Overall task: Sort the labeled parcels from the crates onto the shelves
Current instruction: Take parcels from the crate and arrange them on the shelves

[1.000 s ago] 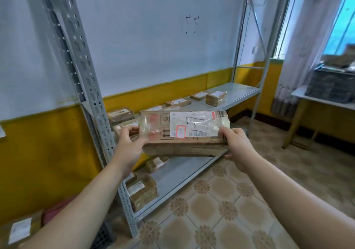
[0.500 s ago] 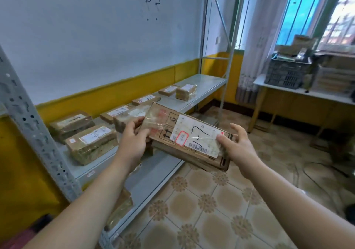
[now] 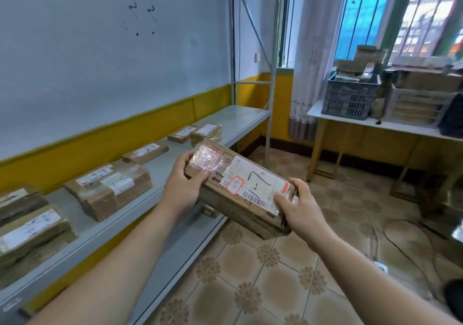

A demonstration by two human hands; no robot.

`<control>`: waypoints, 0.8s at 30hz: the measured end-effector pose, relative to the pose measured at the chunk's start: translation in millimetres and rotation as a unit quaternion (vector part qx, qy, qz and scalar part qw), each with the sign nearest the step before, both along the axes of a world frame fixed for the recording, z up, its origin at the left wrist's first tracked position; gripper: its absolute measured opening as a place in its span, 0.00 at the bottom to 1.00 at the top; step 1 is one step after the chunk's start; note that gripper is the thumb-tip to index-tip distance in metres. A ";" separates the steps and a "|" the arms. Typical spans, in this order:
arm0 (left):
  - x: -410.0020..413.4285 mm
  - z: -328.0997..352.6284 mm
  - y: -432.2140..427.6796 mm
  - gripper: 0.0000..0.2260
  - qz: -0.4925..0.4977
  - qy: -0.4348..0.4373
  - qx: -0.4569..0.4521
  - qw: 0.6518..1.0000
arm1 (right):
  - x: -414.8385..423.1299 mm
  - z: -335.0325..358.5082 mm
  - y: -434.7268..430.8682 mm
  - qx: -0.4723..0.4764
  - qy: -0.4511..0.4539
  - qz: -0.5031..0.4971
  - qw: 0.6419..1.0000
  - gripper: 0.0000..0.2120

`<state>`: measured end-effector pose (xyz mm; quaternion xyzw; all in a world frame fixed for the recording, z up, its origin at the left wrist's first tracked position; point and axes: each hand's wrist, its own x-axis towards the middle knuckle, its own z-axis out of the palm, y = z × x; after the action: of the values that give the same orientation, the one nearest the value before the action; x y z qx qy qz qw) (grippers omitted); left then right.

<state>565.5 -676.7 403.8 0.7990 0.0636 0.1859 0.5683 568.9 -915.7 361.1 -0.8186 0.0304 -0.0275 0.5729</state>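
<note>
I hold a brown cardboard parcel with both hands, in front of the grey metal shelf. Its white label carries black handwriting and a barcode. My left hand grips its far left end, thumb on top. My right hand grips its near right end. The parcel tilts down to the right, over the shelf's front edge and the floor. Several labeled parcels lie along the shelf, the biggest one to the left of my hands. A dark grey crate with parcels stands on a white table at the right.
A lower shelf board runs beneath the grey metal shelf. Upright posts stand at the shelf's far end. A pale crate with parcels sits beside the dark one. Tiled floor with a black cable lies to the right.
My view has swung to the right along the shelf. The parcel has stayed in both hands and tilted down to the right. The crates on the table came closer.
</note>
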 end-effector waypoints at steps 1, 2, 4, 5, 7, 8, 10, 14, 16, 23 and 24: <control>11.6 0.9 -8.6 0.17 0.001 0.000 0.010 1.000 | 8.6 -1.5 -7.8 -0.004 0.003 0.002 1.000 0.27; 24.4 0.5 -15.5 0.17 0.000 0.001 0.021 1.000 | 16.8 -3.6 -15.2 -0.004 0.008 0.004 1.000 0.27; 49.9 -1.2 -26.0 0.20 -0.006 0.002 0.046 0.999 | 35.4 -10.0 -28.2 -0.002 0.022 0.007 1.000 0.29; 62.7 -2.2 -29.6 0.21 -0.007 0.003 0.058 0.998 | 44.4 -11.4 -33.1 -0.006 0.029 0.010 1.000 0.29; 90.7 -8.0 -32.8 0.22 -0.015 0.000 0.072 0.997 | 64.8 -13.5 -40.4 -0.015 0.038 0.022 0.999 0.24; 109.8 -12.6 -34.3 0.24 -0.023 0.000 0.076 0.997 | 79.6 -15.6 -44.2 -0.020 0.046 0.033 0.998 0.18; 138.6 -19.9 -36.2 0.27 -0.036 0.004 0.078 0.996 | 102.5 -16.6 -47.4 -0.037 0.058 0.050 0.996 0.09; 220.5 -34.2 -48.6 0.28 -0.028 -0.018 0.066 0.997 | 170.0 -23.0 -53.1 -0.065 0.069 0.041 0.995 0.10; 263.5 -37.2 -59.5 0.27 -0.020 -0.041 0.088 0.995 | 206.9 -24.1 -57.5 -0.070 0.077 0.033 0.994 0.13; 399.5 -28.8 -106.6 0.25 -0.055 -0.055 0.113 0.991 | 315.7 -23.5 -84.7 -0.111 0.079 0.016 0.991 0.26; 414.5 -30.3 -113.0 0.26 -0.063 -0.047 0.112 0.991 | 328.9 -25.0 -90.2 -0.111 0.079 0.012 0.991 0.27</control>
<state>979.9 -789.8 373.5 0.8504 -0.0346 0.1928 0.4883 897.8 -1005.9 336.0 -0.8771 0.0625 0.0415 0.4744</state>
